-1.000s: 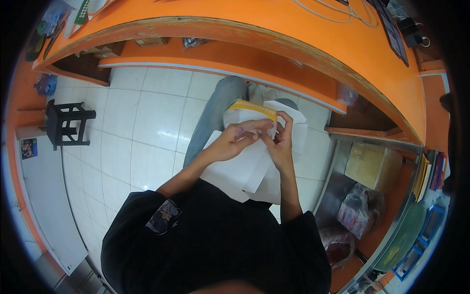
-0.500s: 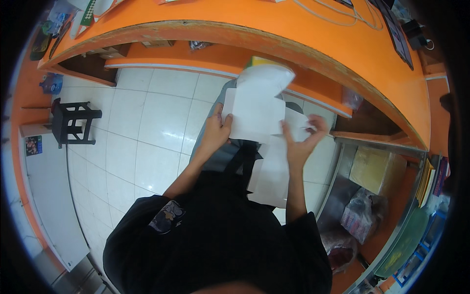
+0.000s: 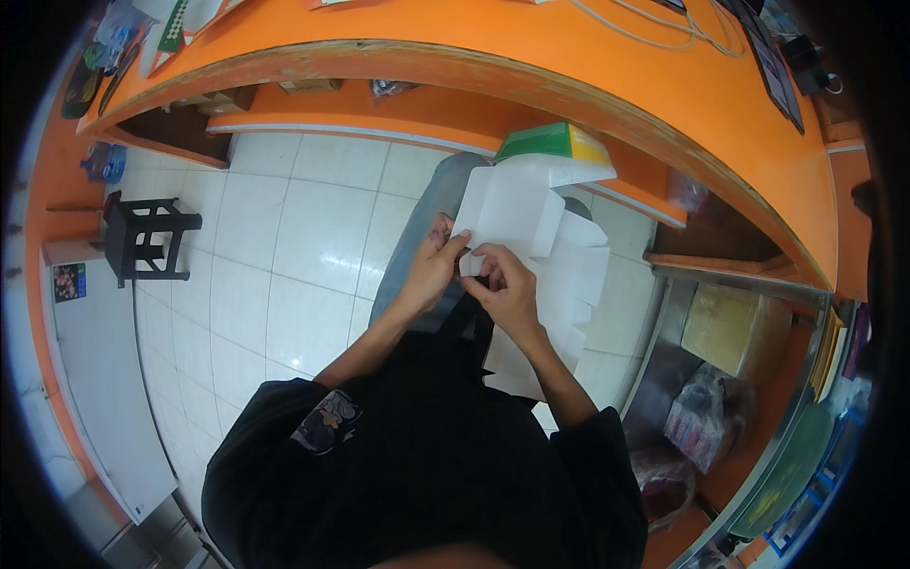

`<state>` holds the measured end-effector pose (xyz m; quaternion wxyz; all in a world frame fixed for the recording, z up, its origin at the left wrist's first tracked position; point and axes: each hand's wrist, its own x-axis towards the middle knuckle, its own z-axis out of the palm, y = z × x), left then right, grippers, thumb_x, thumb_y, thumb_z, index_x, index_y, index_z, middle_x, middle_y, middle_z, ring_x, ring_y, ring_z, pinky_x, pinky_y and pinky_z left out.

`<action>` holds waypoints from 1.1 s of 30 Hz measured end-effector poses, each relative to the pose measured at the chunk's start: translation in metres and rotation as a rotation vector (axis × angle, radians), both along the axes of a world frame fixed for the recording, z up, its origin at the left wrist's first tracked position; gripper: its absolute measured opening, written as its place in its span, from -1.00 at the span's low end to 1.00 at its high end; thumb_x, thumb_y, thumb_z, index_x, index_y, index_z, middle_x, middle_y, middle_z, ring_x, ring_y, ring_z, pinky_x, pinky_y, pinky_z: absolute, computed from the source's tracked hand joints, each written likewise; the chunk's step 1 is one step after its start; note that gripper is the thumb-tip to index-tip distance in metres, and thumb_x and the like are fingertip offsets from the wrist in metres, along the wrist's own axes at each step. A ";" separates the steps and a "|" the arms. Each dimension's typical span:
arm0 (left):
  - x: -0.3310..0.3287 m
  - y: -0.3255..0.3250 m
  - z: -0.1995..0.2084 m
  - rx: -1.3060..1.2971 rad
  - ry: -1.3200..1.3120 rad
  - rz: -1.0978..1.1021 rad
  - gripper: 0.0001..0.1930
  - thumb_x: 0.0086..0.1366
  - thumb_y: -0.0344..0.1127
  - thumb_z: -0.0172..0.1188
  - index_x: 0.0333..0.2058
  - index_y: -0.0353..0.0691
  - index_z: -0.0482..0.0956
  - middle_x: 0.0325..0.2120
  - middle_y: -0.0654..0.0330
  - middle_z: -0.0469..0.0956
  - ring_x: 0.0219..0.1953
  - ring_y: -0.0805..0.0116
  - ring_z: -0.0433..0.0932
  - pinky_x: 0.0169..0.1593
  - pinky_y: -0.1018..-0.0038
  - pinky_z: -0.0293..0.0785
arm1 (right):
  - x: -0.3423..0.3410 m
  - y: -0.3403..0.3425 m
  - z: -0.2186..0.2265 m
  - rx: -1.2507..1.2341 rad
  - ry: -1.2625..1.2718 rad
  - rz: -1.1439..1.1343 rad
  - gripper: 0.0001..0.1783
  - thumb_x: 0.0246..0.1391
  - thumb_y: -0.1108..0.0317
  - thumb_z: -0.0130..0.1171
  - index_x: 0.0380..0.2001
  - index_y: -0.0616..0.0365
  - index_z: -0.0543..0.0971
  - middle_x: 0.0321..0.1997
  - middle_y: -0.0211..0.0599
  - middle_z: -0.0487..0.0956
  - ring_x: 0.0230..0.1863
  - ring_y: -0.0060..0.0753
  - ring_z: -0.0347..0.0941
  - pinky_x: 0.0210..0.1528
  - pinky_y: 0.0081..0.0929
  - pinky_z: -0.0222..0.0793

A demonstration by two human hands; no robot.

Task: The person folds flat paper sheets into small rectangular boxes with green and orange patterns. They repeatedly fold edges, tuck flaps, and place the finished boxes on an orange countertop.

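A cardboard box blank, white on the side facing me and green and yellow on its far flap, lies partly folded over my lap. My left hand pinches its near left corner. Close beside it, my right hand has its thumb and fingers closed on a small flap at the same edge. More white panels spread to the right of my right hand, and one hangs down along my right forearm.
An orange counter curves across the far side, with a cable and a dark flat device on it. A black stool stands left on the tiled floor. At right, a low shelf holds a yellowish block and plastic bags.
My right hand has moved left from the right-hand panels to the near flap beside my left hand. The far flap has swung right, showing its green and yellow side.
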<state>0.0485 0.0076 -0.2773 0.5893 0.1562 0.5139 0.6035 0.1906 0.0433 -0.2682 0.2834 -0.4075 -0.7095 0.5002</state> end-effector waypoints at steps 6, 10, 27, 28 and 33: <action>-0.002 0.002 0.010 0.209 0.481 -0.113 -0.90 0.30 -0.39 0.15 -0.32 -0.30 0.49 -0.32 0.22 0.49 -0.24 0.43 0.53 -0.18 0.53 0.49 | 0.018 0.023 -0.006 -0.286 0.122 -0.117 -0.87 0.00 0.41 0.33 -0.39 0.24 0.67 -0.49 -0.31 0.61 -0.54 -0.60 0.54 -0.52 -0.68 0.40; -0.001 -0.003 0.023 0.261 0.814 -0.196 -0.92 0.24 -0.46 0.21 -0.35 -0.36 0.59 -0.35 0.14 0.55 -0.30 0.38 0.58 -0.21 0.51 0.52 | 0.026 0.029 -0.005 -0.528 0.289 -0.109 -0.81 0.05 0.43 0.28 -0.30 0.34 0.62 -0.45 -0.21 0.63 -0.56 -0.52 0.55 -0.52 -0.66 0.46; 0.007 -0.004 0.021 0.283 0.939 -0.129 -0.86 0.20 -0.44 0.22 -0.26 -0.32 0.58 -0.36 0.09 0.55 -0.40 0.24 0.58 -0.31 0.47 0.48 | 0.012 0.010 0.002 -0.697 0.511 -0.198 -0.75 0.10 0.51 0.20 -0.15 0.40 0.53 -0.24 -0.09 0.61 -0.25 -0.37 0.60 -0.19 -0.49 0.59; 0.007 -0.004 0.021 0.294 0.943 -0.132 -0.86 0.20 -0.43 0.22 -0.25 -0.31 0.58 -0.36 0.09 0.55 -0.40 0.24 0.58 -0.31 0.47 0.48 | 0.013 0.010 0.002 -0.699 0.498 -0.192 -0.76 0.09 0.49 0.21 -0.16 0.38 0.54 -0.25 -0.11 0.62 -0.28 -0.40 0.60 -0.23 -0.52 0.59; 0.008 -0.002 0.028 0.293 0.906 -0.125 -0.87 0.20 -0.42 0.23 -0.28 -0.30 0.60 -0.36 0.09 0.56 -0.40 0.24 0.58 -0.30 0.46 0.48 | 0.020 0.014 0.000 -0.601 0.377 -0.140 -0.79 0.06 0.43 0.27 -0.22 0.27 0.57 -0.31 -0.24 0.63 -0.43 -0.59 0.53 -0.48 -0.71 0.42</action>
